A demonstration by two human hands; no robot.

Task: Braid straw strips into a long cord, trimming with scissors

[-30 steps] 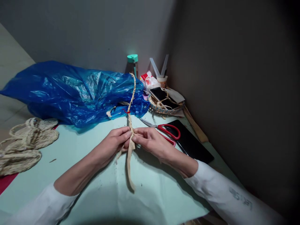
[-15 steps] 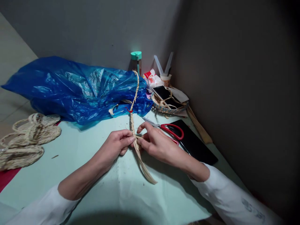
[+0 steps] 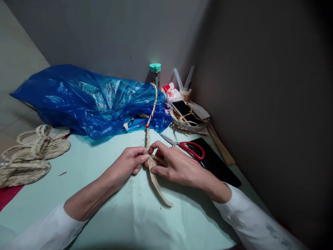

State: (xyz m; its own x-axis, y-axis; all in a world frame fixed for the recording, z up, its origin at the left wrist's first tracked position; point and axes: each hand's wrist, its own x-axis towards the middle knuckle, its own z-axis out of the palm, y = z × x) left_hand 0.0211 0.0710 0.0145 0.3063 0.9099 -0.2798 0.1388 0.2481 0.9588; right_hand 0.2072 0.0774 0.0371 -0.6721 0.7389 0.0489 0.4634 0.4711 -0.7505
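A pale braid of dried plant fibre (image 3: 153,110) runs from the blue bag down to my hands, with a red tie (image 3: 147,126) around it. My left hand (image 3: 132,160) pinches the braid at its lower end between thumb and fingers. Below that pinch, loose flat strands (image 3: 158,189) hang towards me over the table. My right hand (image 3: 173,163) is at the strands' right side, its index finger by the braid and its thumb against the loose strands. One strand passes under its curled fingers, which are partly hidden.
Scissors with red handles (image 3: 192,150) lie on a black flat object (image 3: 221,166) at right. Behind are a blue plastic bag (image 3: 85,100), a bottle with a green lid (image 3: 155,67) and a basket (image 3: 188,126) holding a phone (image 3: 181,107). Woven sandals (image 3: 39,152) lie at left.
My right thumb has moved down and away from the index finger, which now lies nearer the braid. The left hand keeps its pinch. The view has shifted slightly.
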